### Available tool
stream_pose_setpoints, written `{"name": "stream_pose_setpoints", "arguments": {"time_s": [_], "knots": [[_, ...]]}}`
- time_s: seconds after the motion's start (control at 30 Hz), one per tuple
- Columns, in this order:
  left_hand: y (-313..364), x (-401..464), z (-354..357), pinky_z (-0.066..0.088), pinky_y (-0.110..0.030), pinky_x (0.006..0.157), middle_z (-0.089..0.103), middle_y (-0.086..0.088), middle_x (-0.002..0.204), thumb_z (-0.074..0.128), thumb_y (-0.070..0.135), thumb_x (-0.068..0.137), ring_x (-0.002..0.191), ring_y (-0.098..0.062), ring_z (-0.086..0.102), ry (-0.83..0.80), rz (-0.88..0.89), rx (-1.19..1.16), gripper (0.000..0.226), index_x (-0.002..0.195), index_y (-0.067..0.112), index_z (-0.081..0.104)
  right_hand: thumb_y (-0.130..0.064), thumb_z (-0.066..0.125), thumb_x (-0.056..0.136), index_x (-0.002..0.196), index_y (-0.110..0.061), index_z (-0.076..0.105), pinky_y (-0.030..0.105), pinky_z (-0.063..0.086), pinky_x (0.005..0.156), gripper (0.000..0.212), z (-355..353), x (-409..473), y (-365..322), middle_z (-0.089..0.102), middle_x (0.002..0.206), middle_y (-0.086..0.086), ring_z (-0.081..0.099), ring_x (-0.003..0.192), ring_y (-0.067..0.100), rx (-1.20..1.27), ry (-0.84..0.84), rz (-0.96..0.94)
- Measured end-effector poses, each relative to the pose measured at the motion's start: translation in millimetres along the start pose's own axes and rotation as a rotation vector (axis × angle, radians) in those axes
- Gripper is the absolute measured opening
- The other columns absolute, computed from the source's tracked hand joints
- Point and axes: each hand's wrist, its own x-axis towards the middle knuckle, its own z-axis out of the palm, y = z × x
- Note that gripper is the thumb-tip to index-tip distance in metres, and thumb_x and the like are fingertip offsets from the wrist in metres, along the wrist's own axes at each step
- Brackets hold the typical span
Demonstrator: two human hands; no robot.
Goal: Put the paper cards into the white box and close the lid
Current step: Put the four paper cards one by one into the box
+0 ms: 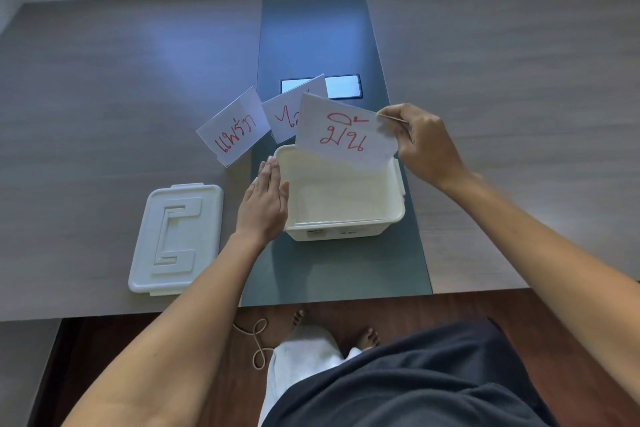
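An open white box [346, 230] stands on the dark centre strip of the table. My right hand [420, 142] pinches the top right corner of a white paper card [343, 137] with red writing, held tilted over the box's far edge, its lower edge dipping inside. My left hand [265, 199] rests flat against the box's left wall, fingers straight. Two more cards with red writing lie behind the box: one [233, 130] to the left, one [282, 116] partly hidden by the held card. The white lid [176, 239] lies flat to the left of the box.
A dark phone [343, 86] lies on the centre strip behind the cards. The table's front edge [346, 300] runs just below the box. Under it are wooden floor, my bare feet and a looped cord [258, 343].
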Motion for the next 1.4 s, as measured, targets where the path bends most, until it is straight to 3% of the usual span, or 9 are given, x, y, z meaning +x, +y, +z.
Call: {"name": "stream_pose_setpoints", "arguments": {"time_s": [0.13, 0.27, 0.4, 0.73, 1.03, 1.13, 1.4], "knots": [[0.1, 0.1, 0.2, 0.006, -0.032, 0.123, 0.002, 0.001, 0.167, 0.015, 0.039, 0.106, 0.153, -0.012, -0.001, 0.004, -0.003, -0.008, 0.059, 0.158, 0.014, 0.004, -0.003, 0.051, 0.095, 0.116, -0.005, 0.066, 0.034, 0.058, 0.083, 0.025, 8.9, -18.8, 3.9, 0.072, 0.109, 0.009, 0.068, 0.097, 0.023, 0.021, -0.084, 0.021], [-1.2, 0.6, 0.8, 0.006, -0.033, 0.123, 0.002, 0.001, 0.167, 0.015, 0.040, 0.106, 0.153, -0.012, -0.001, 0.009, -0.002, -0.011, 0.059, 0.158, 0.014, 0.004, 0.000, 0.053, 0.094, 0.120, -0.003, 0.066, 0.024, 0.054, 0.089, 0.029, 17.0, -38.4, 12.4, 0.071, 0.116, 0.011, 0.066, 0.104, 0.023, 0.021, -0.204, 0.043], [-1.7, 0.8, 2.1, 0.008, -0.034, 0.124, 0.003, 0.002, 0.167, 0.015, 0.039, 0.106, 0.153, -0.012, -0.001, 0.014, 0.000, -0.008, 0.059, 0.158, 0.015, 0.004, 0.003, 0.054, 0.092, 0.119, -0.005, 0.067, 0.036, 0.055, 0.095, 0.031, 26.6, -54.1, 22.9, 0.071, 0.117, 0.010, 0.068, 0.106, 0.023, 0.040, -0.332, 0.087], [-1.8, 0.8, 3.8, 0.010, -0.035, 0.124, 0.005, 0.002, 0.167, 0.017, 0.037, 0.106, 0.153, -0.011, 0.002, 0.030, -0.003, 0.000, 0.058, 0.158, 0.014, 0.006, -0.003, 0.054, 0.096, 0.123, -0.013, 0.067, 0.022, 0.047, 0.101, 0.032, 50.9, -80.8, 33.1, 0.071, 0.121, -0.001, 0.065, 0.112, 0.013, 0.004, -0.542, 0.104], [-3.4, 1.4, 5.5, 0.010, -0.034, 0.124, 0.005, 0.002, 0.167, 0.016, 0.038, 0.106, 0.153, -0.011, 0.001, 0.035, -0.004, 0.010, 0.058, 0.158, 0.014, 0.006, -0.010, 0.051, 0.098, 0.120, -0.016, 0.071, 0.022, 0.048, 0.097, 0.031, 48.1, -71.4, 28.1, 0.073, 0.117, -0.004, 0.065, 0.106, 0.011, -0.023, -0.727, 0.133], [-3.7, 1.6, 5.4, 0.009, -0.034, 0.124, 0.005, 0.002, 0.167, 0.017, 0.037, 0.106, 0.153, -0.011, 0.001, 0.035, -0.005, 0.007, 0.058, 0.158, 0.014, 0.006, -0.010, 0.051, 0.098, 0.124, -0.016, 0.069, 0.027, 0.048, 0.103, 0.031, 49.6, -63.4, 30.7, 0.071, 0.121, -0.006, 0.064, 0.112, 0.009, 0.010, -0.715, 0.136], [-4.5, 0.7, 4.7, 0.009, -0.032, 0.124, 0.004, 0.002, 0.167, 0.017, 0.037, 0.106, 0.153, -0.010, 0.001, 0.032, -0.003, 0.001, 0.058, 0.158, 0.014, 0.006, -0.019, 0.051, 0.101, 0.142, -0.019, 0.053, 0.033, 0.032, 0.118, 0.041, 60.4, -25.3, 43.9, 0.045, 0.152, -0.007, 0.042, 0.140, 0.007, 0.098, -0.364, -0.008]]}}
